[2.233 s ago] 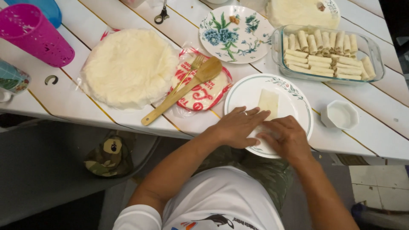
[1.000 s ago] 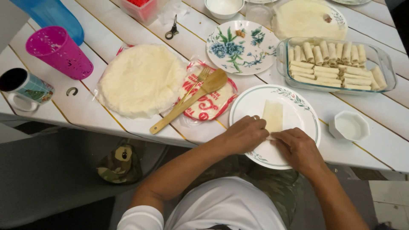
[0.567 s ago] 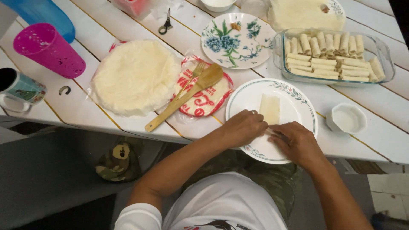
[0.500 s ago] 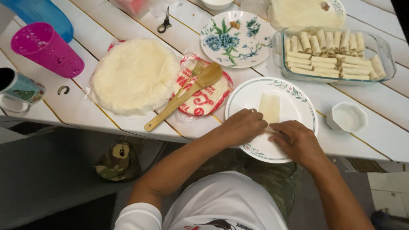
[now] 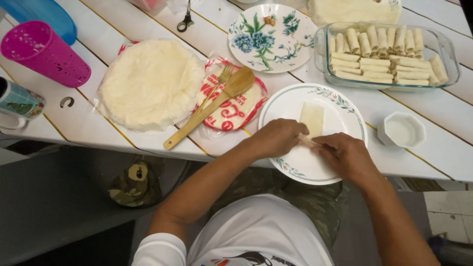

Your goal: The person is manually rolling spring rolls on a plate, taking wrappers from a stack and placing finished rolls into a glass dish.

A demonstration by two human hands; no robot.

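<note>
A thin pale wrapper [image 5: 312,118] lies on a white plate with a leafy rim [image 5: 345,106] at the table's near edge. My left hand [image 5: 276,139] and my right hand [image 5: 345,156] meet over the wrapper's near end, fingers curled around the rolled part between them. The far end of the wrapper lies flat on the plate. What is inside the roll is hidden by my fingers.
A glass dish [image 5: 446,49] of finished rolls stands at the back right. A stack of round wrappers [image 5: 150,83], a wooden spoon [image 5: 212,106] and fork on a packet, a floral plate [image 5: 268,32], a small white bowl [image 5: 404,130], a pink cup [image 5: 44,59], a mug [image 5: 17,103] and scissors [image 5: 185,17] surround it.
Both hands have stayed at the near end of the wrapper; only the camera view has shifted slightly. The flat part of the wrapper looks about the same.
</note>
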